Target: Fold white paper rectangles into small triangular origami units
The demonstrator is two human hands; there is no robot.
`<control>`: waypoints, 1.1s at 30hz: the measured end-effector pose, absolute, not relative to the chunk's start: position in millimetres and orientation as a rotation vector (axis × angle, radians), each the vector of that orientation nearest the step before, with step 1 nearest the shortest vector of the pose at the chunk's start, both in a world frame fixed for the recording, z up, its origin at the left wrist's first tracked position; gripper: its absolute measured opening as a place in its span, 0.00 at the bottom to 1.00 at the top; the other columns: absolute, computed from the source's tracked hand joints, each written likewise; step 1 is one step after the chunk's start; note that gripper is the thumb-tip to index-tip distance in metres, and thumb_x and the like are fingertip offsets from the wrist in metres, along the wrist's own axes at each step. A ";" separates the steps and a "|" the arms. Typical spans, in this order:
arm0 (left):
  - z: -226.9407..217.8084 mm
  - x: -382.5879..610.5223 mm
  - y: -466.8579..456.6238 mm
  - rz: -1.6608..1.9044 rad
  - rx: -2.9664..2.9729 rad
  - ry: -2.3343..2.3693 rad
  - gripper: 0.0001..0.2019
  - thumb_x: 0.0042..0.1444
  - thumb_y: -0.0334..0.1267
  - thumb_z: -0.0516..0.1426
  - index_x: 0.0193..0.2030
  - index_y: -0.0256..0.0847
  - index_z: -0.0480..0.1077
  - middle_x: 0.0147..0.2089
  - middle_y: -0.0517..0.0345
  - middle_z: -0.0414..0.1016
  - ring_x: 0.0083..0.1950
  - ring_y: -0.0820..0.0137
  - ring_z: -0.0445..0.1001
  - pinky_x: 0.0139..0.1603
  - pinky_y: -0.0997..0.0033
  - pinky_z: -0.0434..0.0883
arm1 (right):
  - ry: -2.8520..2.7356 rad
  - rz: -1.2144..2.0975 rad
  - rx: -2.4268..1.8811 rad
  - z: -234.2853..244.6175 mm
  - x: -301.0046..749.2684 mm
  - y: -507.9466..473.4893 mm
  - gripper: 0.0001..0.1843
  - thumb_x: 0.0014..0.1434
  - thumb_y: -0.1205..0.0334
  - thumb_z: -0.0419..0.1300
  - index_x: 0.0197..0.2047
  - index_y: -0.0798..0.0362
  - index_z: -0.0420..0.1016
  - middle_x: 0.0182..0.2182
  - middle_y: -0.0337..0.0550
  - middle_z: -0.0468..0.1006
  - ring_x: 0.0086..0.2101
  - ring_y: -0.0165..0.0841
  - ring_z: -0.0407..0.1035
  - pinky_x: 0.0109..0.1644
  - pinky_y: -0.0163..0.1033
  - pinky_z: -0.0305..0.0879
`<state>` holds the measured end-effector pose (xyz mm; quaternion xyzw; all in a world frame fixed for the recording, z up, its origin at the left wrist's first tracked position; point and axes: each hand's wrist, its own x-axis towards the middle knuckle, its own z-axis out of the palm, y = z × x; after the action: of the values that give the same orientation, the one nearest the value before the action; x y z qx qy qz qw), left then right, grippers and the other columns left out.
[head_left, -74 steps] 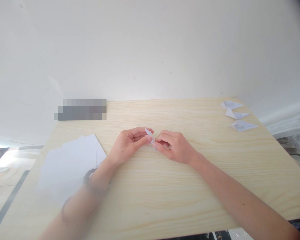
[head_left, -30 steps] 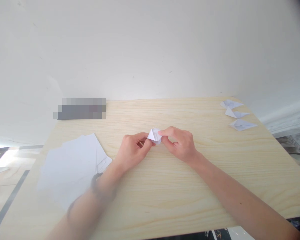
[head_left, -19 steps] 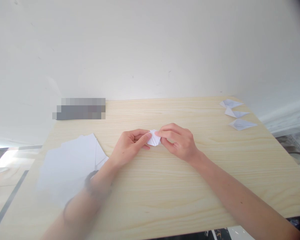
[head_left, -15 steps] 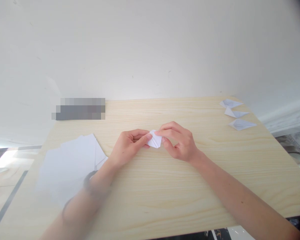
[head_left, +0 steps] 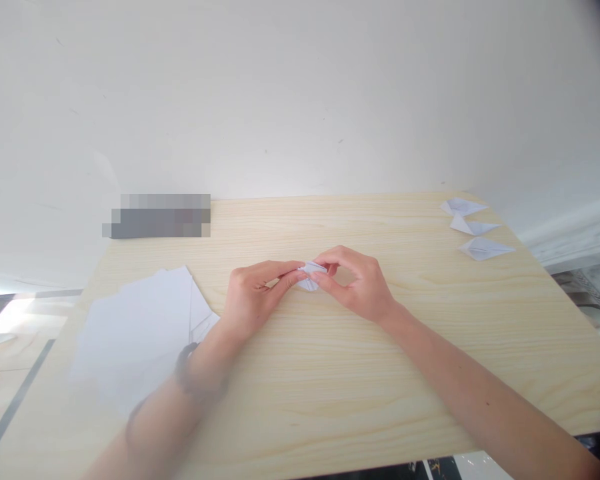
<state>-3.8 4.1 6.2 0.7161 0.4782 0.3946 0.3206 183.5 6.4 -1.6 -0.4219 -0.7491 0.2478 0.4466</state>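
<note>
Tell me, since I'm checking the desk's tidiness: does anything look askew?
The papers on the left look askew: their edges don't line up. The dark object behind them is pixelated, so unclear.

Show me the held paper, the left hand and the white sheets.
Held paper (head_left: 317, 268): head view, on its upper folded flap.
Left hand (head_left: 253, 295): head view, on the hand's middle.
White sheets (head_left: 140, 320): head view, on their broad upper face.
</note>
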 end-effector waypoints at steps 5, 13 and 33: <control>5.1 -5.7 4.5 1.098 2.124 1.231 0.08 0.56 0.40 0.57 0.37 0.43 0.77 0.36 0.56 0.80 0.35 0.69 0.76 0.36 0.72 0.71 | -1.821 0.706 -1.016 -1.1 184.6 7.3 0.05 0.57 0.61 0.58 0.35 0.50 0.76 0.32 0.40 0.79 0.34 0.30 0.72 0.36 0.36 0.70; 8.2 -4.0 3.3 1.124 2.107 1.250 0.08 0.56 0.39 0.56 0.36 0.42 0.77 0.35 0.57 0.80 0.34 0.69 0.76 0.36 0.72 0.70 | -1.775 0.678 -1.030 -4.1 186.2 7.5 0.05 0.56 0.63 0.59 0.33 0.48 0.78 0.31 0.38 0.80 0.33 0.31 0.74 0.38 0.38 0.70; 1.6 -7.4 6.5 1.031 2.257 1.097 0.05 0.56 0.35 0.55 0.36 0.41 0.73 0.34 0.56 0.76 0.35 0.71 0.71 0.36 0.72 0.68 | -1.900 0.648 -0.970 -4.8 183.9 7.5 0.04 0.57 0.62 0.58 0.33 0.51 0.74 0.30 0.39 0.77 0.32 0.29 0.69 0.37 0.36 0.67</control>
<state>-7.4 6.5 1.6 0.8130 0.3950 0.3713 0.2126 183.9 7.5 -4.8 -0.3905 -0.7652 0.2609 0.4402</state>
